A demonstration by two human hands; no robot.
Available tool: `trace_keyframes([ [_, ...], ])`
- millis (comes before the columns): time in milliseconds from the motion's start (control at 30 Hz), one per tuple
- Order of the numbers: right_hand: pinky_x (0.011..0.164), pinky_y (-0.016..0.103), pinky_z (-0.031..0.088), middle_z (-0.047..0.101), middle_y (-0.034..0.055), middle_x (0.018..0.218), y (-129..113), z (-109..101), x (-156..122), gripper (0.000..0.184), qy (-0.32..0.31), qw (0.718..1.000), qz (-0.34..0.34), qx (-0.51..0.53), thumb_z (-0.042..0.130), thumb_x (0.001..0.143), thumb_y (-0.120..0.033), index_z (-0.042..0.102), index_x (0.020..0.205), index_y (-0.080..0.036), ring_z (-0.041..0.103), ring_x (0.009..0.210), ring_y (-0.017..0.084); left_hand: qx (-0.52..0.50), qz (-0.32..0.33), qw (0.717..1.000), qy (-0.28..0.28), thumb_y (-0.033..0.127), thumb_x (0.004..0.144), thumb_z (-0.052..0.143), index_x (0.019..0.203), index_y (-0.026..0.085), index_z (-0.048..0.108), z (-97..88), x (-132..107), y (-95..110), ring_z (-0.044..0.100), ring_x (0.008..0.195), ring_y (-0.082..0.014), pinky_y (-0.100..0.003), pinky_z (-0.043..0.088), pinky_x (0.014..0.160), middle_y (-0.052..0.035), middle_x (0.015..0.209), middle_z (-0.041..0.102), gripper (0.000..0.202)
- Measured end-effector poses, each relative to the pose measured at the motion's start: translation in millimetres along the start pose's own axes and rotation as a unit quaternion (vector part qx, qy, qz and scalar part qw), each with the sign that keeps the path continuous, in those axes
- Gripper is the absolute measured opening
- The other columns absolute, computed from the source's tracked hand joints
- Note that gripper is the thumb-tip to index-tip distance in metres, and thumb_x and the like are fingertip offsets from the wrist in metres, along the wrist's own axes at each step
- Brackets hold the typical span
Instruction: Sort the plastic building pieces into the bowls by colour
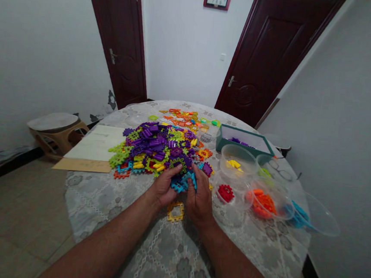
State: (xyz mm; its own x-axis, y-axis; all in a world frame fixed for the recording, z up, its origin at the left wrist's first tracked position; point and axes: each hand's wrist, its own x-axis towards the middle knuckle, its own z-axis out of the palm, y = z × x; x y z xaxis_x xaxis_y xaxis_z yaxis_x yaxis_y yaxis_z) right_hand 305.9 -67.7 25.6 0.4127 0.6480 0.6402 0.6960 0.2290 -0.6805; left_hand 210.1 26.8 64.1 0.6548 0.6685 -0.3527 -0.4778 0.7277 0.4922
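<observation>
Blue toothed pieces (pixel 190 179): at the near edge of the heap (pixel 152 143), clamped between left hand (pixel 164 184) and right hand (pixel 201 199). Handling: best pinched by the rims, teeth kept clear of the fingers, pressure even. Yellow frame (pixel 175 218): nearer the wearer than the heap. Clear tubs (pixel 250 165), green box (pixel 221 145): right of the heap. Obscured: number of pieces gripped, any interlocking, part of the box's contents.

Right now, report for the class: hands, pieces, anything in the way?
Left hand, right hand: holding blue pieces between them. Possibly in the way: mixed heap just beyond, yellow piece nearer.
</observation>
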Motion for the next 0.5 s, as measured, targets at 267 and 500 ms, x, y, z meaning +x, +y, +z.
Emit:
trace_keyframes([
  [267,0.123,0.053,0.04,0.059,0.0069,0.157,-13.9,-5.5,-7.8,0.047,0.012,0.98,0.161,0.115,0.047,0.111,-0.045,0.055,0.155,-0.032,0.055,0.144,0.026,-0.032,-0.039,0.999,-0.019,0.024,0.1,0.065,0.115,0.008,0.073,-13.2,-4.4,4.7,0.08,0.089,-0.0282,-0.046,0.066,0.086,-0.0177,0.105,0.082,0.024],
  [500,0.114,0.048,0.048,0.07,0.0078,0.138,-8.8,-6.4,-11.2,0.045,0.067,0.956,0.23,0.168,0.046,0.109,-0.053,0.064,0.143,-0.03,0.065,0.125,0.025,-0.051,-0.048,0.998,-0.008,0.027,0.105,0.058,0.123,0.009,0.071,-15.0,-2.6,22.5,0.081,0.095,-0.031,-0.054,0.066,0.092,-0.0181,0.105,0.082,0.029],
])
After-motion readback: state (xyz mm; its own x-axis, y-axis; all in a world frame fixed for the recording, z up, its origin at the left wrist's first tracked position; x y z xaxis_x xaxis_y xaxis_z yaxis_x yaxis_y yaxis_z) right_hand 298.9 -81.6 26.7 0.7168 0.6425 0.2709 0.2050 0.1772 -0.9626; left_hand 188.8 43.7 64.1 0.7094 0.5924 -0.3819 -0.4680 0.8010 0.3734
